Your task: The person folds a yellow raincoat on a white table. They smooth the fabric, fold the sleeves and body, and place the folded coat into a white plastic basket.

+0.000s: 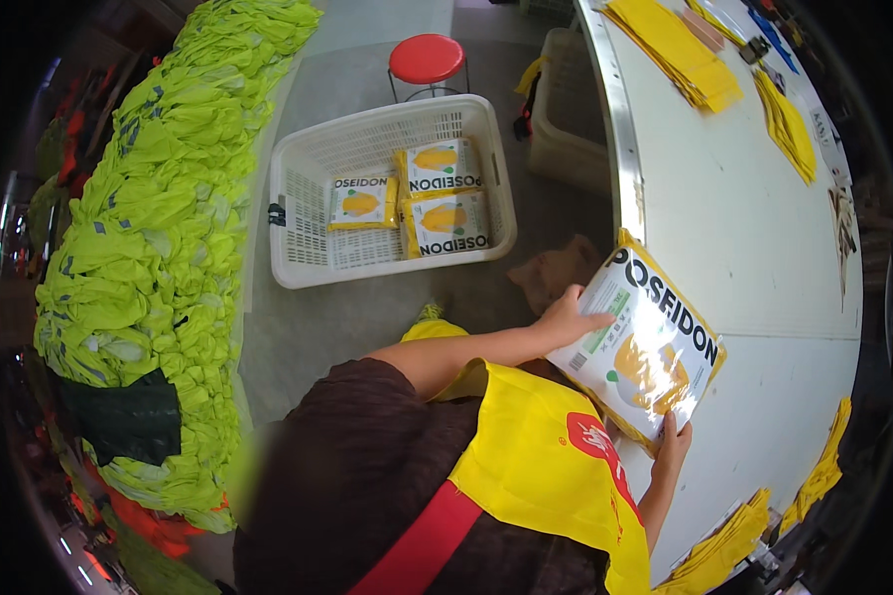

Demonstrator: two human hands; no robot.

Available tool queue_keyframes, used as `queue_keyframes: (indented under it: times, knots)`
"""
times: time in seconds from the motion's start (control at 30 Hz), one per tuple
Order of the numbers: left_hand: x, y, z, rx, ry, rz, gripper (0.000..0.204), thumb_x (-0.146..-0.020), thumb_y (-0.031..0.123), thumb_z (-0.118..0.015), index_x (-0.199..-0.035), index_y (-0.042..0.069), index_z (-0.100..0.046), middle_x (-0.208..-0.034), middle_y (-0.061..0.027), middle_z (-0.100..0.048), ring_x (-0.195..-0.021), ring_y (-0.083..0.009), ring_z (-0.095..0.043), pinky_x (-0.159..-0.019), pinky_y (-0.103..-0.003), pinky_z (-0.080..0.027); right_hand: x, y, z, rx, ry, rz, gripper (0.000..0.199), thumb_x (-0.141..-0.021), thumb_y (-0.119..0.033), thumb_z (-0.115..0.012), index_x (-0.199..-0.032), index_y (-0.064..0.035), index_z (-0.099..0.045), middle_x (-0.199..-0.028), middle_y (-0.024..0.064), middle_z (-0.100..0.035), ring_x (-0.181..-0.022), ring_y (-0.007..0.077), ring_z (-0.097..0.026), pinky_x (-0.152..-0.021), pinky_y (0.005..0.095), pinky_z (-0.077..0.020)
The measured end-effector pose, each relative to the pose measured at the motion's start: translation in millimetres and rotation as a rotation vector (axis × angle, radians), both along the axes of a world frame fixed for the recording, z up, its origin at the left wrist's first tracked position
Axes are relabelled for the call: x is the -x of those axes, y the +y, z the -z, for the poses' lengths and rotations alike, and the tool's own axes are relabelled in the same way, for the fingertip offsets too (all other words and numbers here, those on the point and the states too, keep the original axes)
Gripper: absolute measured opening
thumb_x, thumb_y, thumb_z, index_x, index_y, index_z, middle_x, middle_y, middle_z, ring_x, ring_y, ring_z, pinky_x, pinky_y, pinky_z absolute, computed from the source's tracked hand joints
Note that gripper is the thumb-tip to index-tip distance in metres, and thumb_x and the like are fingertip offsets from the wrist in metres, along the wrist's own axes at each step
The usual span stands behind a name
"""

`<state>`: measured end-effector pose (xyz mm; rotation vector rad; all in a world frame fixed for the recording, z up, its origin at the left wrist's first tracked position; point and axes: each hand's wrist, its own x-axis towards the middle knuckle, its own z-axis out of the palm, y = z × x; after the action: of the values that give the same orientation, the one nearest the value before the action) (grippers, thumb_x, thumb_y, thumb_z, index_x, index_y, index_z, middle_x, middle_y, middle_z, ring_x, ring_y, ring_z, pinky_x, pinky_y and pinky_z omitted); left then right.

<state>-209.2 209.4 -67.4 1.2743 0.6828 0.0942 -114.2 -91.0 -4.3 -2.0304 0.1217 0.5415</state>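
A worker at a white table steadies a sealed packet with both hands. The flat white packet, yellow-edged with a picture of a yellow garment on its face, sits tilted at the table's near edge, one corner overhanging the metal rim. The left hand lies spread on the packet's upper left edge, fingers flat on the plastic, pressing rather than gripping. The right hand pinches the lower corner, fingertips on the face (the thumb is hidden beneath, so the grip there is a judgement). Held at opposite corners, the packet is kept flat and square to the worker. A yellow cloth with a red patch drapes over the worker's lap and arm, close below the packet.

On the floor to the left stands a white basket holding three like packets laid flat side by side, within arm's reach, it seems, for dropping in finished ones. Behind it is a red stool. A long heap of lime-green vests runs down the left side. Stacks of folded yellow cloths rest along the table's far and near edges.
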Motion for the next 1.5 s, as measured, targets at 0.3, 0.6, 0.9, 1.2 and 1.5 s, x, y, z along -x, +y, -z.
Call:
queue_keyframes:
  times: [0.3,0.6,0.9,1.2,1.5]
  knots:
    - [147.0,200.2,24.9,-0.066,0.096,-0.344,0.052,-0.077,0.039,-0.070,-0.101,-0.003,-0.052,-0.091,-0.0126,-0.062,-0.082,-0.0188,-0.060,-0.072,-0.033,-0.049,68.9,251.7,13.2,-0.160,-0.038,-0.301,0.035,-0.081,-0.017,-0.066,-0.108,0.0022,-0.052,-0.090,0.0073,-0.060,-0.075,0.0104,-0.055,-0.063,0.0235,-0.0447]
    - [319.7,376.2,19.2,-0.127,0.221,-0.617,0.045,-0.081,0.032,-0.068,-0.107,-0.003,-0.056,-0.096,-0.0112,-0.064,-0.081,-0.0157,-0.062,-0.070,-0.029,-0.050,163.9,471.9,105.3,-0.344,0.054,-0.658,0.042,-0.082,-0.025,-0.067,-0.106,0.0060,-0.051,-0.093,0.0137,-0.062,-0.080,0.0156,-0.059,-0.069,0.0283,-0.0475]
    - [422.8,406.7,168.5,-0.528,1.018,-0.302,0.044,-0.072,0.034,-0.067,-0.100,0.002,-0.061,-0.094,-0.0197,-0.064,-0.088,-0.0360,-0.061,-0.079,-0.042,-0.048,131.2,491.0,190.2,0.130,-0.403,-1.420,0.044,-0.081,-0.032,-0.060,-0.104,0.0061,-0.054,-0.101,0.0255,-0.059,-0.090,0.0437,-0.055,-0.084,0.0453,-0.0442]
    - [354.0,303.8,231.1,-0.477,1.034,0.329,0.028,-0.072,0.026,-0.060,-0.089,0.003,-0.065,-0.096,-0.0178,-0.064,-0.089,-0.0329,-0.061,-0.078,-0.041,-0.048,71.6,274.6,168.7,0.630,-0.152,-0.962,0.030,-0.079,-0.026,-0.059,-0.087,0.0030,-0.056,-0.083,0.0257,-0.059,-0.084,0.0416,-0.057,-0.073,0.0450,-0.0454]
    - [175.9,284.3,181.7,-0.803,0.545,0.990,0.036,-0.079,0.034,-0.059,-0.101,0.006,-0.062,-0.102,-0.0187,-0.062,-0.097,-0.0351,-0.059,-0.082,-0.043,-0.047,232.5,116.7,190.6,0.619,0.272,-0.250,0.036,-0.079,-0.027,-0.061,-0.104,-0.0003,-0.061,-0.105,0.0206,-0.062,-0.100,0.0341,-0.058,-0.086,0.0386,-0.0464]
